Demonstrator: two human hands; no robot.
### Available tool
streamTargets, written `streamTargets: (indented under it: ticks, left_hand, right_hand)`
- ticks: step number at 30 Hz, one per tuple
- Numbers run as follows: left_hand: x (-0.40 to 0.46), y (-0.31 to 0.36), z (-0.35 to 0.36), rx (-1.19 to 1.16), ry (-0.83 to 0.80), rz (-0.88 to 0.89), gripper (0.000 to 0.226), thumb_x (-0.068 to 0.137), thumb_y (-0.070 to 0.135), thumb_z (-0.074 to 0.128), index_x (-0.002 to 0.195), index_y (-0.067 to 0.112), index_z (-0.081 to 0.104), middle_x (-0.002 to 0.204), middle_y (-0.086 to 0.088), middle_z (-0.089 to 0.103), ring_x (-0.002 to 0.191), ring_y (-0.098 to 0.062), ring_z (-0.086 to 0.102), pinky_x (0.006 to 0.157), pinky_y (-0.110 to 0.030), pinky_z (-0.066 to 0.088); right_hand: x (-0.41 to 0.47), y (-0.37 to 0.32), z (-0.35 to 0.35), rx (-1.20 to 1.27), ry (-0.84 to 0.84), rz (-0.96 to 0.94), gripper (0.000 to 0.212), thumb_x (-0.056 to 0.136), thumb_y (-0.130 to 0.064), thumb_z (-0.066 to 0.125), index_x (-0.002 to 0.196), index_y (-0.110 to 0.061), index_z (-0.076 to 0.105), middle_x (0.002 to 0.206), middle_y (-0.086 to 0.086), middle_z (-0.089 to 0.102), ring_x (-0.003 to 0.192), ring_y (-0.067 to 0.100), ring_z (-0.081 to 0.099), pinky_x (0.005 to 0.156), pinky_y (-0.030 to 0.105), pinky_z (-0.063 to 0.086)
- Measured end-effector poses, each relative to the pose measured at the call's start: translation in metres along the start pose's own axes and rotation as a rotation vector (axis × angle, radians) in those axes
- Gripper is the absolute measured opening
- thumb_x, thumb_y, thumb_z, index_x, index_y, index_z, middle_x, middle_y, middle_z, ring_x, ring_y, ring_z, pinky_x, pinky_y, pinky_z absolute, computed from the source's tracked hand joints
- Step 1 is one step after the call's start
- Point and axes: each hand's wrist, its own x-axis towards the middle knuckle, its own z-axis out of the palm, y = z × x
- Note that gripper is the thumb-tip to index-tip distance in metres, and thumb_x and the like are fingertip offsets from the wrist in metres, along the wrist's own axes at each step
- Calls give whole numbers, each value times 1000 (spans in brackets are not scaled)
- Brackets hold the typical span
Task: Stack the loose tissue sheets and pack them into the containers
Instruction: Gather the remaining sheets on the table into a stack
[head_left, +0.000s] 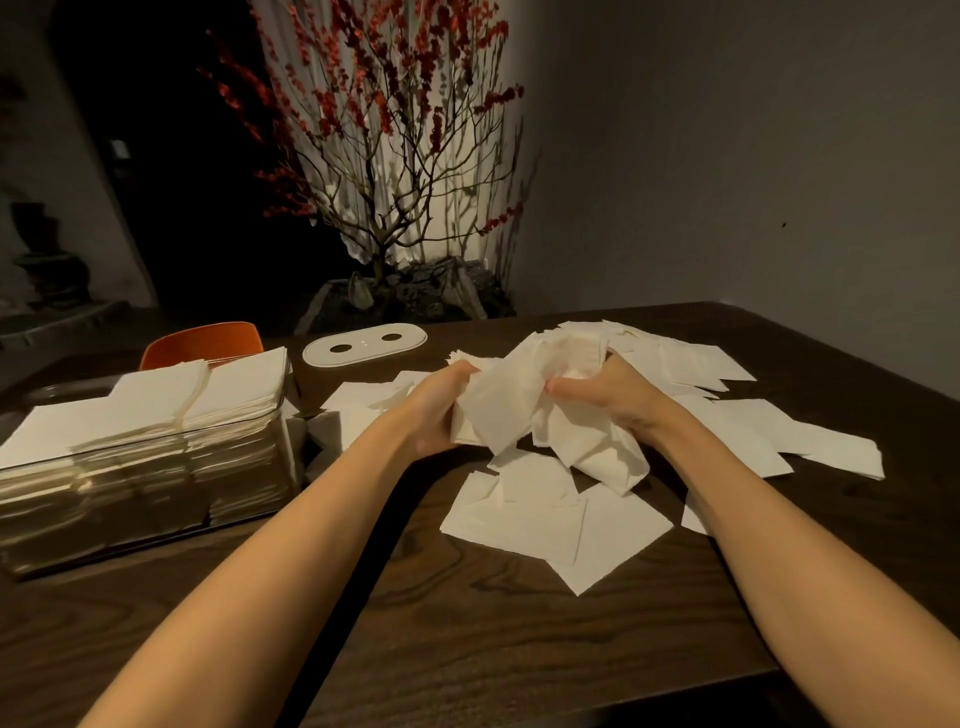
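Both hands hold one loose bunch of white tissue sheets (524, 400) a little above the dark wooden table (467, 639). My left hand (441, 410) grips its left side and my right hand (608, 395) grips its right side, thumb on the front. Several more loose sheets (550, 519) lie flat on the table under and right of the bunch. At the left stands a clear rectangular container (156, 488) filled to the top with stacked tissues (171, 400).
A white oval lid (363, 345) with two dark holes lies behind the sheets. An orange chair back (202, 343) shows beyond the container. A potted branch arrangement with red blossoms (389, 156) stands behind the table's far edge.
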Motion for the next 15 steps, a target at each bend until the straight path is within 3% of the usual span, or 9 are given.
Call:
streamTargets:
  ticks: [2,4,7,9,11,15]
  left_hand:
    - [0,0,-2,100,-34,-31,5,94,19,44,92,15,45,89,-9,54,81,-20,55,66,-32,43]
    - [0,-1,-3,149,-81,-79,4,93,19,42,94,16,44,89,-9,54,83,-20,55,69,-31,45]
    - [-2,-1,-1,157,-167,-133,13,89,18,41,76,15,40,65,-2,40,58,-11,46,53,-21,43]
    - [-5,-1,1,158,-189,-151,19,90,20,40,71,16,36,60,0,31,50,-9,38,47,-18,37]
    - [-9,0,3,186,-198,-145,13,92,26,37,83,16,41,65,-1,40,52,-10,47,48,-17,41]
    - [-15,4,3,202,-252,-165,26,88,35,39,101,15,51,81,-4,52,69,-14,54,56,-18,42]
  right_hand:
    - [-3,-2,1,-59,-74,-9,29,89,-19,64,105,-35,46,97,-10,55,94,10,56,73,20,49]
    - [-5,-5,2,-122,-133,-4,28,90,-17,63,99,-37,46,93,-15,53,92,10,56,66,12,48]
    - [-8,-9,3,-190,-168,-8,28,92,-16,62,89,-36,42,87,-18,47,77,3,50,59,6,45]
    - [-7,-9,4,-239,-160,-10,25,91,-21,63,104,-35,47,96,-14,51,84,5,51,61,8,45]
    - [-8,-11,6,-302,-147,-4,44,90,-27,64,129,-25,44,111,-9,48,98,7,48,67,11,42]
    - [-12,-15,4,-334,-149,-5,50,92,-27,62,135,-23,38,112,-10,41,99,5,42,63,9,40]
